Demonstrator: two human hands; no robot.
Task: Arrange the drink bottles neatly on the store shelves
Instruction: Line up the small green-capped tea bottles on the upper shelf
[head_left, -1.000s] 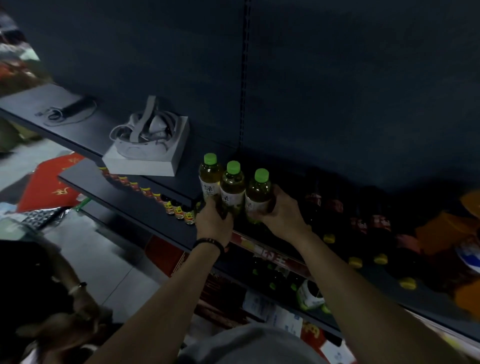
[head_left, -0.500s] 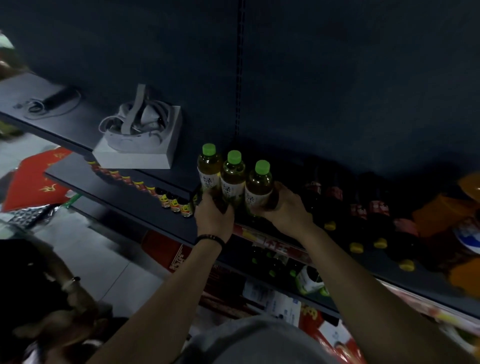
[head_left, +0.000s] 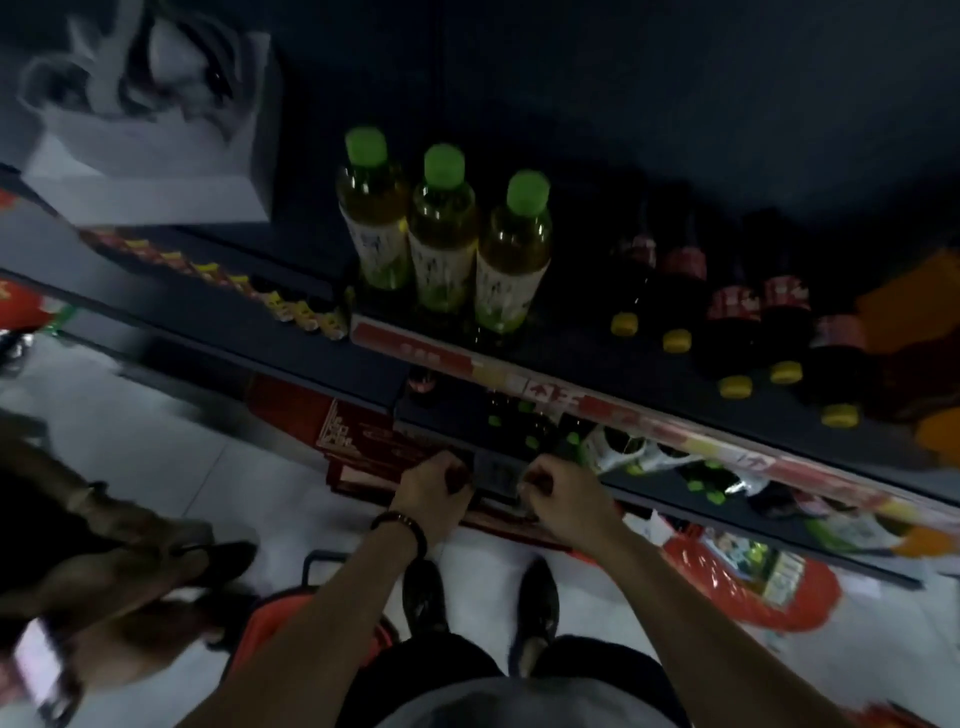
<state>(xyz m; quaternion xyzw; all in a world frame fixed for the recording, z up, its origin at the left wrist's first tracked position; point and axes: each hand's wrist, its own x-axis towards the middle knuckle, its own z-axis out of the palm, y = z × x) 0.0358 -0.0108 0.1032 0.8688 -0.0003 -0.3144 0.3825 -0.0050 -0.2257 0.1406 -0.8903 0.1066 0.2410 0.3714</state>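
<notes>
- While your hands hang low in front of the shelving, the three green-capped bottles (head_left: 441, 228) stand upright on the shelf (head_left: 597, 364), side by side and touching, close to its front edge and at its left end.
- Your left hand (head_left: 434, 491) is curled into a loose fist, empty as far as the blur lets you see; a dark bracelet (head_left: 400, 522) circles the wrist.
- Your right hand (head_left: 558, 493) is curled the same way just beside it, grip drawn together on nothing that shows; both hands are well apart from the bottles and below the shelf's front edge.
- A red and yellow price strip (head_left: 545, 387) runs along that front edge, directly under the three bottles.
- Further right on the same shelf, dark bottles with red labels and yellow caps (head_left: 737, 332) crowd towards the back, tilted in this wide view.
- On the higher shelf to the left, a white box (head_left: 156, 176) carries a headset with straps, near the shelf's right end.
- A row of small yellow-labelled items (head_left: 291, 306) lines the front edge of a shelf just left of the green-capped bottles.
- The lower shelf holds more green-capped bottles (head_left: 530, 426), dim and partly hidden.
- Your dark shoes (head_left: 535, 603) stand on the pale floor, with a red basket (head_left: 270, 629) by your left leg.
- Another person's arm and a phone (head_left: 36, 670) show at the lower left.
</notes>
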